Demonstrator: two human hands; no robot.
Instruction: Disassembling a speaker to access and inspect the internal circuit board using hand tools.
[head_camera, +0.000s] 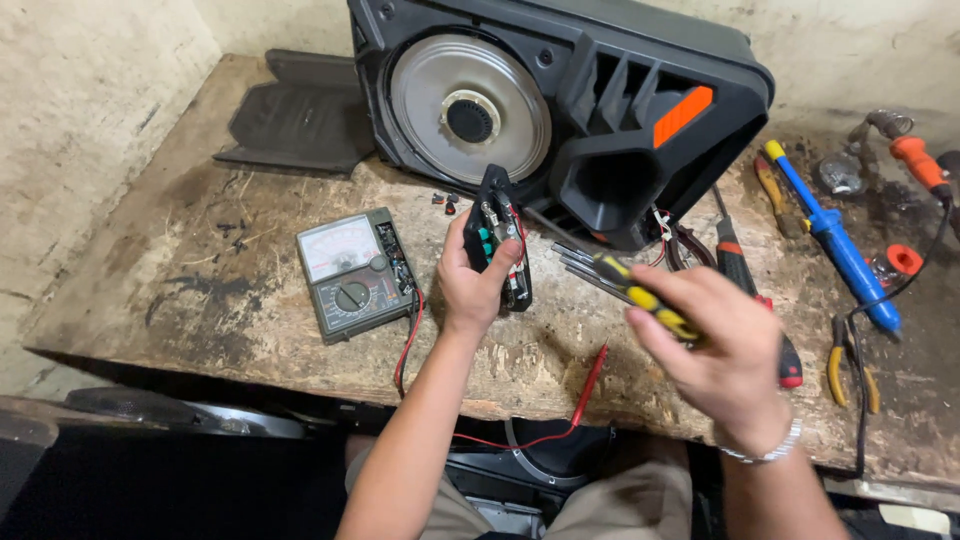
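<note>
My left hand (476, 283) grips a small black panel with a circuit board (496, 232), held upright just in front of a large black speaker cabinet (560, 110). My right hand (722, 345) holds a screwdriver with a yellow and black handle (640, 293); its thin shaft points up and left, with the tip near the top of the panel. The cabinet lies on the worn wooden workbench (250, 320), its round silver speaker cone facing me.
An analog multimeter (352, 272) lies left of my left hand, its red probe (590, 385) and lead trailing over the front edge. Right of the cabinet lie a blue desoldering pump (840, 250), a soldering iron (915, 165), pliers (848, 362) and a red-handled screwdriver (745, 280). A black cover (300, 115) sits back left.
</note>
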